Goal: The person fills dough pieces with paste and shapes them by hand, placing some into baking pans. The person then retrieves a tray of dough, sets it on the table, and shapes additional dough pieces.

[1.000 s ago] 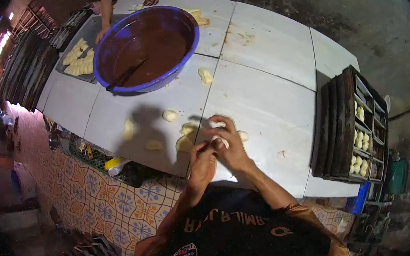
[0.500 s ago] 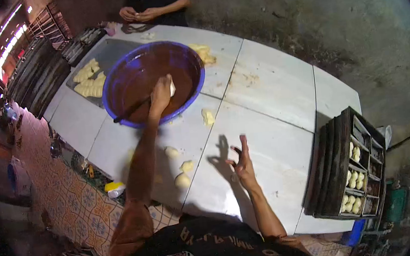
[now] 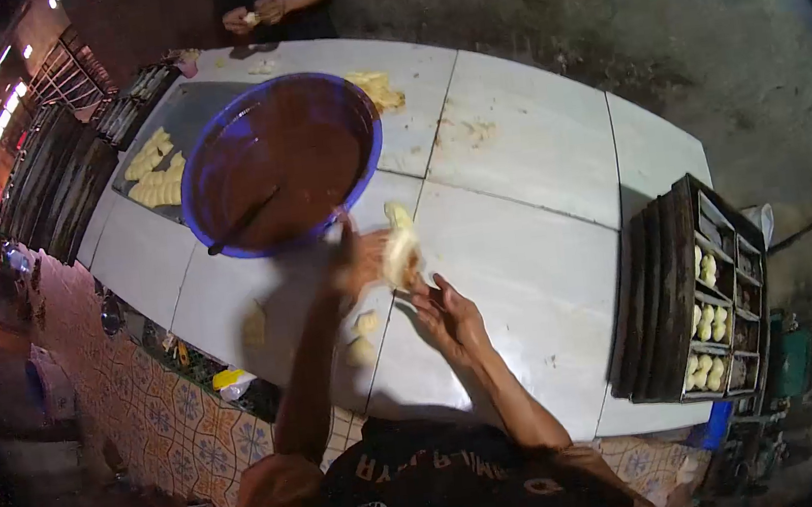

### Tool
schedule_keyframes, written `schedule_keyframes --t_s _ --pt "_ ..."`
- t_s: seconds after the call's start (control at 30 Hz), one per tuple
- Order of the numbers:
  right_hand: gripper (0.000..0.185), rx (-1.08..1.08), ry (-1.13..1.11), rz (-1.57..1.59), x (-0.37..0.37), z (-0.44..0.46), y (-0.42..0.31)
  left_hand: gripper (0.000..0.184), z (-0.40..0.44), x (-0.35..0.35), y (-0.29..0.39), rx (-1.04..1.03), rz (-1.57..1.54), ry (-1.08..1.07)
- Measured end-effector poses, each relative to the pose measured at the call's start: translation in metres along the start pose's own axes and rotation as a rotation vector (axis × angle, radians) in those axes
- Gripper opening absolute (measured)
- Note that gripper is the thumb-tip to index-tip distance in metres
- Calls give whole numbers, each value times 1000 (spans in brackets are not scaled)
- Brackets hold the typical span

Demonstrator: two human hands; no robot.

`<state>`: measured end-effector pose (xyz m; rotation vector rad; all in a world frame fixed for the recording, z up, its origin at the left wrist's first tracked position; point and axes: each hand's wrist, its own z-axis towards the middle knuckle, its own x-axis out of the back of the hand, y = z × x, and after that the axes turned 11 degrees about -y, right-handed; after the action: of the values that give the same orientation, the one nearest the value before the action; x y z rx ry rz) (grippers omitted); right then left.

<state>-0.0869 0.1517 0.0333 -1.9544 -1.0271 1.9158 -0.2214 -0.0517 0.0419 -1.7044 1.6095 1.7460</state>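
My left hand (image 3: 364, 261), blurred by motion, has its fingers on a flattened piece of pale dough (image 3: 397, 257) smeared with brown filling. At the dough's lower edge is my right hand (image 3: 451, 320), palm up with fingers apart, its fingertips close to or touching the dough. Just beyond lies another dough piece (image 3: 398, 215). A blue basin (image 3: 379, 162) of brown filling, with a dark utensil (image 3: 252, 216) in it, stands beyond my left hand. Small dough lumps (image 3: 362, 350) rest on the tiled table (image 3: 517, 271) near me.
Stacked dark trays (image 3: 668, 295) with shaped dough (image 3: 706, 372) in the top one stand at the right edge. A grey tray (image 3: 181, 109) of dough strips sits behind the basin at left. Across the table, a person (image 3: 276, 5) holds a small pale piece in both hands.
My left hand has come back from the basin with the dough, after dipping there half a second ago. My right hand has moved left towards it.
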Motion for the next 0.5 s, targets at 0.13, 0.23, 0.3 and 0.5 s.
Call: schedule_keyframes --t_s 0.13,0.23,0.3,0.5 --pt "39 -101 146 -147 3 -13 7 38 -26 -83 -108 -478 511 419" --pt "36 89 208 -312 -1 -26 19 47 -27 -94 -138 -583 1174 650" --pt "43 331 113 -718 17 -34 36 43 -38 -124 -143 -405 1209 785" --pt "18 314 220 -966 -10 -66 -10 26 -40 -96 -168 -479 987 558"
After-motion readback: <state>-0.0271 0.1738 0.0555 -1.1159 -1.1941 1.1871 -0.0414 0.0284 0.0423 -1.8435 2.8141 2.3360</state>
